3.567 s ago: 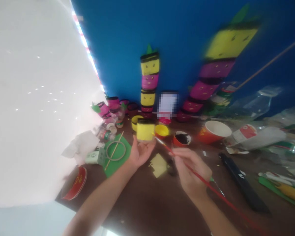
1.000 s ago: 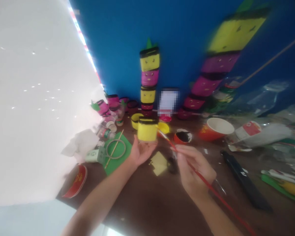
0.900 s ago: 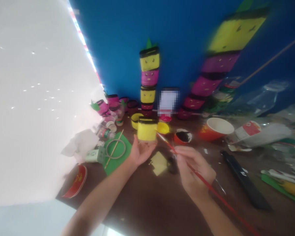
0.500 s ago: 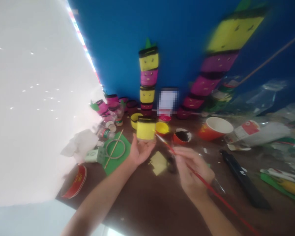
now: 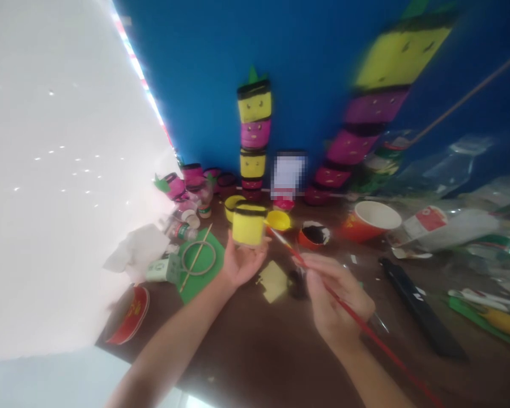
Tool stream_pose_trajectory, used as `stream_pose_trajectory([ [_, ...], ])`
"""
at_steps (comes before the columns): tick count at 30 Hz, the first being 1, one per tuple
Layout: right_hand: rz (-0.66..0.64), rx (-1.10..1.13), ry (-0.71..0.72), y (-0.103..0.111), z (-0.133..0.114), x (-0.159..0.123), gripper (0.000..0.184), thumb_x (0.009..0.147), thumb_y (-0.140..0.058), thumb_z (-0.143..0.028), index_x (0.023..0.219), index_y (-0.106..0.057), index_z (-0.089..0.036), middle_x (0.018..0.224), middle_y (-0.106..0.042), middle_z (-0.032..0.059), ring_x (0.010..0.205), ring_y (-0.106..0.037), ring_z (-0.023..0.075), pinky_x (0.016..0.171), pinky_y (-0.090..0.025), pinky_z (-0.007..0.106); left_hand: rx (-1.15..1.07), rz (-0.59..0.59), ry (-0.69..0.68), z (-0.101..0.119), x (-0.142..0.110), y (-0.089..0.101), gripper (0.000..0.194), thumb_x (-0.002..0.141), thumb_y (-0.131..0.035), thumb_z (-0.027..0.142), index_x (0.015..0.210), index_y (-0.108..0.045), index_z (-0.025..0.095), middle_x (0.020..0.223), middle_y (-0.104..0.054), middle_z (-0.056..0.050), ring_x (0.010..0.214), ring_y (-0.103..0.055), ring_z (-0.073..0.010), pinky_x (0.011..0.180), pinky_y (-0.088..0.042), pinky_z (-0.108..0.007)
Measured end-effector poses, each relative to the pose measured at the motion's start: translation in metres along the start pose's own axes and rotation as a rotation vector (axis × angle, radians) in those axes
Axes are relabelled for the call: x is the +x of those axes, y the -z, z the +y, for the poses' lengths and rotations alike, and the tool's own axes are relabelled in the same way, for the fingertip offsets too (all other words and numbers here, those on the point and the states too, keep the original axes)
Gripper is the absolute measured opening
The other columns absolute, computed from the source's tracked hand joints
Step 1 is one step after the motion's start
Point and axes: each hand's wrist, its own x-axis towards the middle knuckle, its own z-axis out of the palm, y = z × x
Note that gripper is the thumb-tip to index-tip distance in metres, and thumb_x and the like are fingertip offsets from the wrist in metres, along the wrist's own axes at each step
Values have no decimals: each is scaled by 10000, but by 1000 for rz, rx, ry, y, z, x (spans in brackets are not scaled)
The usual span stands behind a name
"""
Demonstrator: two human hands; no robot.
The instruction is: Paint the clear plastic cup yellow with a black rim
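Note:
My left hand (image 5: 244, 262) holds a yellow-painted cup (image 5: 248, 225) with a black band round its top, gripping it from below and the side. In my right hand (image 5: 338, 297) is a long red paintbrush (image 5: 295, 253), pinched between thumb and fingers. Its bristle tip is at the cup's right edge; whether it touches, I cannot tell. Just behind the tip stands a small pot of yellow paint (image 5: 277, 220). To its right is a red pot of black paint (image 5: 314, 234). Another yellow cup (image 5: 233, 207) with a black band is partly hidden behind the held one.
Stacked yellow and magenta cups with faces (image 5: 254, 136) stand against the blue wall (image 5: 204, 68). A green sheet (image 5: 202, 266) bearing a ring and a stick lies left. A red and white paper cup (image 5: 374, 221), a long black object (image 5: 420, 309) and clear plastic bottles are at right.
The brush tip stays close to the cup's right side, shifting slightly. The held cup now tilts a little more. The whole view drifts slightly; both hands keep their holds.

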Motion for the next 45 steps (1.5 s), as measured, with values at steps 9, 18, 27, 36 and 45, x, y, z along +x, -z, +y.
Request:
stream_pose_trajectory([
  [9, 2, -15, -35, -2, -4, 1, 111, 812, -537, -156, 866, -617, -211, 897, -661, 47, 803, -652, 149, 683, -564, 265, 5, 37, -15, -1, 1, 1, 750, 803, -381, 615, 1305, -362, 59, 924, -638, -149, 773, -622, -147, 648, -502, -210],
  [18, -49, 6, -22, -4, -7, 2, 112, 795, -541, -117, 819, -616, -198, 849, -644, 44, 774, -635, 135, 700, -555, 260, -18, 46, -53, -1, 3, 5, 698, 822, -356, 602, 1262, -425, 64, 890, -651, -140, 790, -632, -155, 677, -498, -220],
  [27, -82, 56, 48, 0, -4, 1, 106, 792, -527, -132, 783, -611, -196, 766, -634, 44, 749, -633, 163, 665, -551, 298, -15, 72, -72, -1, 2, 3, 609, 847, -393, 510, 1261, -423, 64, 874, -656, -134, 735, -634, -137, 637, -508, -207],
  [36, -71, 40, 0, -1, -1, 0, 110, 783, -542, -117, 803, -614, -197, 819, -642, 39, 742, -637, 148, 664, -546, 273, -31, 43, -45, 0, 1, 1, 677, 831, -373, 571, 1278, -408, 63, 854, -651, -126, 756, -635, -145, 634, -504, -194],
  [45, -54, 41, -43, -2, -4, -2, 109, 791, -537, -119, 822, -610, -193, 846, -642, 46, 743, -639, 143, 657, -545, 264, -27, 24, -34, 0, 1, 1, 657, 833, -391, 549, 1281, -407, 68, 844, -655, -123, 759, -642, -146, 636, -512, -192],
])
